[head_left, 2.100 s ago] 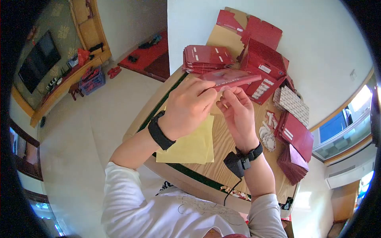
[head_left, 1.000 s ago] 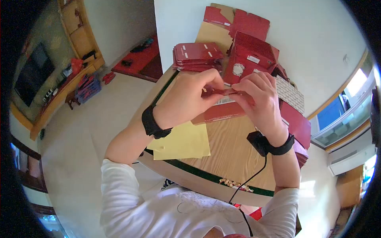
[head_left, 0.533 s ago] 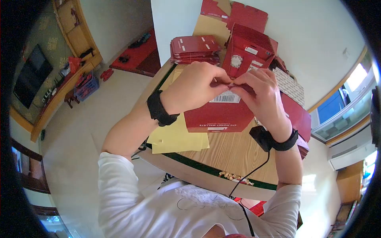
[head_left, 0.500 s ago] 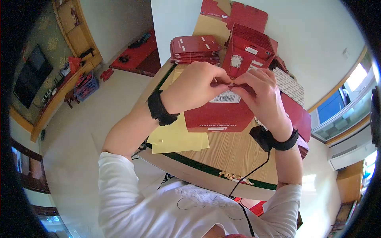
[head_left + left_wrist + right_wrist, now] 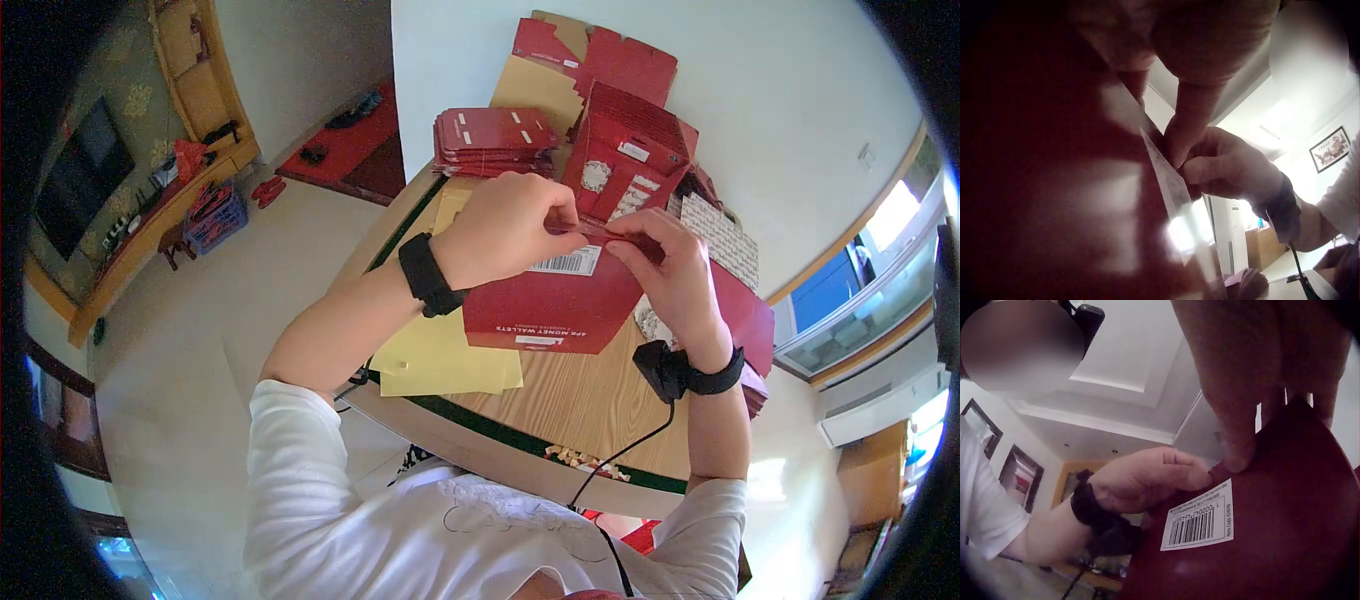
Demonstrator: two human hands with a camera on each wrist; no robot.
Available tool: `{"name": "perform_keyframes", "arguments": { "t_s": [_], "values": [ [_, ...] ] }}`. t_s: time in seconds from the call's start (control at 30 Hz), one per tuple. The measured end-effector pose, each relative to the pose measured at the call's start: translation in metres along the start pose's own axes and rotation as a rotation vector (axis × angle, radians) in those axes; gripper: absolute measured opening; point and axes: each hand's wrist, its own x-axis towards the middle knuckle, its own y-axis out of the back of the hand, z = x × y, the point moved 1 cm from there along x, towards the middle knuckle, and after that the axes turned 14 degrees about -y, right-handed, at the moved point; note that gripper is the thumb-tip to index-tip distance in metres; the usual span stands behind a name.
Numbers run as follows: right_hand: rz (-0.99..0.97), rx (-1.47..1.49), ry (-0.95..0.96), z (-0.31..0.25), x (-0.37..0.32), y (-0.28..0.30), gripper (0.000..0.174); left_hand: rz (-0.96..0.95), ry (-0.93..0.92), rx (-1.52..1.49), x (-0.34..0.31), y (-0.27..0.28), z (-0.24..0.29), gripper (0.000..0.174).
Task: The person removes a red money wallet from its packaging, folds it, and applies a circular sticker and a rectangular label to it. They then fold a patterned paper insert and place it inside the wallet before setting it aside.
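Note:
A red cardboard packet [image 5: 550, 310] printed "4PK MONEY WALLETS" hangs over the table, its front towards me. On its upper part is a white barcode label [image 5: 1197, 522]. My left hand [image 5: 505, 228] pinches the upper edge between thumb and fingers, left of the middle. A short way to its right, my right hand [image 5: 675, 265] pinches the same edge, and its thumb lies on the front face in the right wrist view. The red face of the packet [image 5: 1085, 187] fills much of the left wrist view, where the fingers of both hands meet close together at the edge.
Behind my hands are a stack of red packets [image 5: 495, 135] and a large red box [image 5: 640, 150]. Yellow sheets [image 5: 440, 360] lie on the wooden tabletop [image 5: 570, 400]. To the right are a printed sheet [image 5: 720, 240] and more red packets [image 5: 740, 315]. Small scraps [image 5: 575, 458] lie along the front edge.
The packet has turned from a tilted, edge-on pose to show its printed face and label. Both hands have moved to its upper edge, and in the last half second their fingertips have drawn slightly apart.

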Motion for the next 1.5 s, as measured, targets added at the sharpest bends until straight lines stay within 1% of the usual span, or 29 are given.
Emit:
{"name": "perform_keyframes", "arguments": {
  "t_s": [0.07,0.17,0.23,0.27,0.3,0.37,0.4,0.5,0.53,0.57,0.63,0.67,0.7,0.77,0.83,0.87,0.97,1.0,1.03,1.1,1.13,1.2,1.23,1.27,1.3,1.33,1.37,1.4,1.5],
  "values": [
    [-0.005,0.015,-0.021,-0.004,-0.001,0.000,0.018,-0.013,0.014,0.014,0.000,-0.001,0.000,0.018],
    [-0.027,0.075,-0.013,0.007,-0.001,-0.001,0.023,-0.015,-0.015,-0.071,-0.001,0.002,-0.003,0.020],
    [0.095,0.296,-0.019,-0.001,-0.002,-0.003,0.027,0.001,-0.001,-0.082,-0.002,0.010,0.003,0.019],
    [0.087,0.368,-0.044,0.000,-0.004,-0.003,0.029,0.009,0.005,-0.086,-0.003,0.013,0.005,0.019],
    [0.081,0.442,-0.068,0.002,-0.005,-0.004,0.031,0.048,0.009,-0.175,-0.004,0.013,0.002,0.019],
    [-0.078,0.508,-0.164,0.021,-0.011,0.002,0.034,0.129,0.021,-0.356,-0.006,0.012,-0.006,0.019],
    [-0.191,0.431,-0.288,0.028,-0.014,0.008,0.032,0.114,0.052,-0.403,-0.008,0.014,-0.007,0.020],
    [0.065,0.273,-0.220,0.026,-0.024,0.012,0.028,0.366,-0.333,0.164,-0.015,0.018,-0.006,0.026],
    [0.148,0.149,-0.172,0.021,-0.029,0.016,0.027,0.405,-0.264,0.140,-0.022,0.021,-0.005,0.027],
    [0.232,0.026,-0.122,0.012,-0.034,0.020,0.026,0.441,-0.103,-0.144,-0.029,0.018,-0.004,0.027],
    [0.344,-0.262,0.112,0.002,-0.040,0.021,0.025,0.476,0.234,-0.710,-0.046,0.005,-0.002,0.030],
    [0.364,-0.428,0.301,-0.002,-0.042,0.019,0.025,0.323,0.362,-1.106,-0.052,-0.001,0.001,0.042],
    [0.378,-0.594,0.493,-0.004,-0.044,0.017,0.026,0.215,0.488,-1.421,-0.055,-0.013,0.002,0.050],
    [0.239,-0.628,0.583,-0.001,-0.056,0.004,0.033,0.312,0.590,-1.555,-0.067,-0.035,0.008,0.043],
    [0.148,-0.618,0.633,-0.001,-0.066,-0.007,0.036,0.406,0.665,-1.533,-0.076,-0.047,0.020,0.040],
    [0.077,-0.648,0.526,-0.001,-0.070,-0.003,0.047,0.444,0.693,-1.479,-0.080,-0.049,0.024,0.039],
    [0.264,-0.346,0.130,0.011,-0.080,0.008,0.061,0.525,0.630,-1.522,-0.103,-0.058,0.026,0.039],
    [0.263,-0.097,0.021,0.033,-0.089,0.010,0.069,0.471,0.670,-1.499,-0.114,-0.061,0.024,0.040],
    [0.201,0.268,-0.191,0.046,-0.098,0.009,0.057,0.458,0.678,-1.502,-0.118,-0.065,0.026,0.040],
    [0.001,0.809,-0.581,0.061,-0.111,0.009,0.048,0.418,0.701,-1.508,-0.123,-0.073,0.029,0.041],
    [-0.046,0.907,-0.631,0.059,-0.116,0.007,0.045,0.397,0.698,-1.503,-0.124,-0.077,0.030,0.041],
    [-0.142,1.104,-0.716,0.052,-0.121,0.005,0.040,0.264,0.690,-1.445,-0.124,-0.081,0.032,0.042],
    [-0.123,1.063,-0.751,0.057,-0.124,0.005,0.038,0.201,0.685,-1.417,-0.124,-0.081,0.033,0.042],
    [-0.105,1.023,-0.783,0.064,-0.128,0.005,0.036,-0.006,0.648,-1.175,-0.123,-0.076,0.031,0.048],
    [-0.088,0.983,-0.815,0.073,-0.132,0.006,0.034,-0.106,0.514,-0.974,-0.129,-0.076,0.026,0.051],
    [-0.007,0.986,-0.852,0.083,-0.138,0.010,0.028,-0.202,0.385,-0.775,-0.139,-0.079,0.019,0.053],
    [0.041,0.985,-0.874,0.089,-0.144,0.015,0.028,-0.289,0.259,-0.576,-0.152,-0.082,0.013,0.056],
    [0.044,0.981,-0.895,0.098,-0.152,0.021,0.028,-0.395,0.169,-0.227,-0.166,-0.082,0.006,0.063],
    [0.018,1.004,-0.991,0.119,-0.175,0.025,0.027,-0.548,0.228,0.198,-0.216,-0.083,-0.017,0.066]
  ]
}}
